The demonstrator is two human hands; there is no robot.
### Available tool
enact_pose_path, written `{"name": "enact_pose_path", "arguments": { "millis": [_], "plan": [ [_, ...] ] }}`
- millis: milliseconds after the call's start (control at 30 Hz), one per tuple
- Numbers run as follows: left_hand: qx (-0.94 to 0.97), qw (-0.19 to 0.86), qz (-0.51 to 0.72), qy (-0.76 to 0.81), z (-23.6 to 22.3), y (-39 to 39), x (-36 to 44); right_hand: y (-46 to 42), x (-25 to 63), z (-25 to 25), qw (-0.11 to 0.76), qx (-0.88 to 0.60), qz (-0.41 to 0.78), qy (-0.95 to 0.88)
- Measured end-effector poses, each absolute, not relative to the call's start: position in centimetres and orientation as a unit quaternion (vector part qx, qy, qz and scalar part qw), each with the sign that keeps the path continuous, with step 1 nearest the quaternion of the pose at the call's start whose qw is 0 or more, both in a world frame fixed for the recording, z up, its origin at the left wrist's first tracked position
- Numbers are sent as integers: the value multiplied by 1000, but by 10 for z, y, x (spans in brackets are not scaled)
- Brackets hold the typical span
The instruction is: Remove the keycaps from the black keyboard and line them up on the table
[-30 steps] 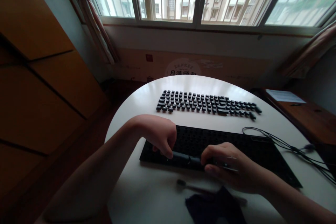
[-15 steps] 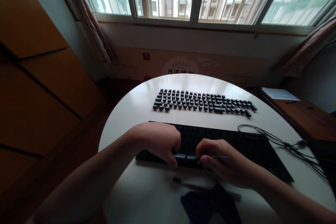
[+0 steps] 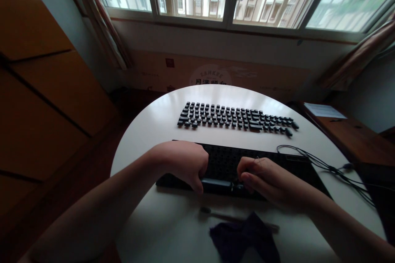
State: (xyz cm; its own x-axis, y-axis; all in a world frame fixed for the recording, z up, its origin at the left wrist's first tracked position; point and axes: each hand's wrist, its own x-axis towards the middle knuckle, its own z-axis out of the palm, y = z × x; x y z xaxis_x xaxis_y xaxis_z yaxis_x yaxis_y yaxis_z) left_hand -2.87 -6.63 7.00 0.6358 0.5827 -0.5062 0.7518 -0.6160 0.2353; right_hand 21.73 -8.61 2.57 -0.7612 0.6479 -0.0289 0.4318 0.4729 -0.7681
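Observation:
A black keyboard lies across the white table with most of its keycaps off. Along its near edge a long spacebar is still on or over the board; I cannot tell whether it is seated. My left hand is closed at the spacebar's left end, thumb pointing down, its other fingers mostly hidden. Just right of the spacebar, my right hand is pinched around a keycap puller, of which only thin wires show. A small dark key sits under its fingertips.
Loose black keycaps stand in rows behind the keyboard. A cable loops at the right. In front lie a toothbrush and a dark purple cloth. A brown desk stands beyond the table at the right.
My right hand has moved a little right and up, away from the spacebar, uncovering more of it. My left hand stays at the spacebar's left end. The view has shifted slightly.

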Motion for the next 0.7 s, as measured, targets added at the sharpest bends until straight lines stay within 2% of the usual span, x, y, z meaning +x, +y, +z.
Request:
{"name": "enact_pose_path", "arguments": {
  "millis": [233, 533, 700],
  "plan": [
    [877, 243, -193, 366, 71, -64, -33, -92, 223, 21, 263, -312, 464, -787],
    [883, 312, -107, 335, 85, -51, -48, -82, 225, 15, 495, -314, 505, -634],
    [844, 411, -85, 335, 81, -46, -48, -72, 223, 16, 512, -354, 555, -552]
  ]
}}
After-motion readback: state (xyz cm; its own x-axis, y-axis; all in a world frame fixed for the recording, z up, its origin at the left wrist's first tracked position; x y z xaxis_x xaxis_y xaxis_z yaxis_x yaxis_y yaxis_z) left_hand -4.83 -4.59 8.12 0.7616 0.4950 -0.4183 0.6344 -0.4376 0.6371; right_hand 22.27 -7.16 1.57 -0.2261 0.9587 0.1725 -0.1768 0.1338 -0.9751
